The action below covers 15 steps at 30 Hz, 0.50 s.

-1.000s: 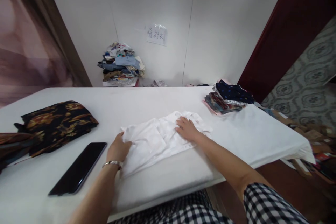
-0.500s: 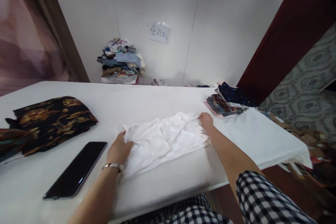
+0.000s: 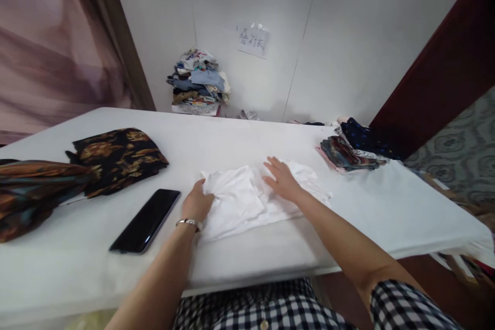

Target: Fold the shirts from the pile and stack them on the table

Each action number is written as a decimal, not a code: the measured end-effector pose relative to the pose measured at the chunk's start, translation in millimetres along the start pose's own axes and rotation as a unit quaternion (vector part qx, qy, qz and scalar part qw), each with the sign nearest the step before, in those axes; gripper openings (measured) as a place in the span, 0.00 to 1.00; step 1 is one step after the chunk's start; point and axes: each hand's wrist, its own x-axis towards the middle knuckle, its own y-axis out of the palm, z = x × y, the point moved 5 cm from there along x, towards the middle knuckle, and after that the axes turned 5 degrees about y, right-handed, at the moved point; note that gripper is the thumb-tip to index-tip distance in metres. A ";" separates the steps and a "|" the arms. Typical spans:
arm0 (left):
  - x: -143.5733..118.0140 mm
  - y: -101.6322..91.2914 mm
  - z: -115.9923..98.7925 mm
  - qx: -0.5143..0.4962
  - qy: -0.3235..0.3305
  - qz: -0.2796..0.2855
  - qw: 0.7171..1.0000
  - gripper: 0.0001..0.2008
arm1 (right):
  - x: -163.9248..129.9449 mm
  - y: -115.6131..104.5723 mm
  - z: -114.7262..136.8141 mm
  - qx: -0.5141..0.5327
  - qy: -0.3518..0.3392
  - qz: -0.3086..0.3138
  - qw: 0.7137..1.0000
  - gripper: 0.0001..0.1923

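A white shirt (image 3: 235, 201), loosely folded into a wrinkled, long strip, lies across the table in front of me. At its left end my left hand (image 3: 196, 203), with a silver bracelet at the wrist, pinches the edge between thumb and fingers. My right hand (image 3: 281, 179) rests palm down on the upper middle of the cloth, fingers spread, covering part of it. Left of my left hand, a black phone (image 3: 146, 221) lies flat on the table.
White cloth covers the table (image 3: 247, 139). Dark floral garments (image 3: 119, 160) lie at the left; a folded clothes stack (image 3: 344, 152) sits at the right. Behind the far edge rises a clothes pile (image 3: 201, 82), with a paper sign (image 3: 253, 40) on the wall.
My right hand has let go of the shirt's right end and moved left onto its middle, fingers spreading. My left hand stays at the left edge. The camera view has shifted.
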 end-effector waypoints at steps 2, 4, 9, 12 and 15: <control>-1.2 0.0 0.6 -0.008 -0.002 -0.007 1.000 0.32 | -8.8 22.5 22.5 0.018 -0.035 0.089 0.995 0.29; -1.6 0.1 1.5 -0.015 -0.006 -0.016 1.000 0.32 | -15.1 34.9 31.3 0.024 -0.031 0.160 0.986 0.30; 0.9 1.4 2.1 -0.036 -0.006 -0.031 0.999 0.32 | -16.1 11.7 45.3 0.086 0.000 0.070 0.994 0.28; 2.6 0.1 2.1 -0.050 -0.002 -0.042 0.998 0.32 | -25.2 7.8 64.1 0.138 -0.049 0.044 0.988 0.26; 4.1 -8.2 -1.9 -0.057 0.014 -0.058 0.997 0.31 | -37.5 25.5 72.8 0.188 -0.065 0.135 0.971 0.26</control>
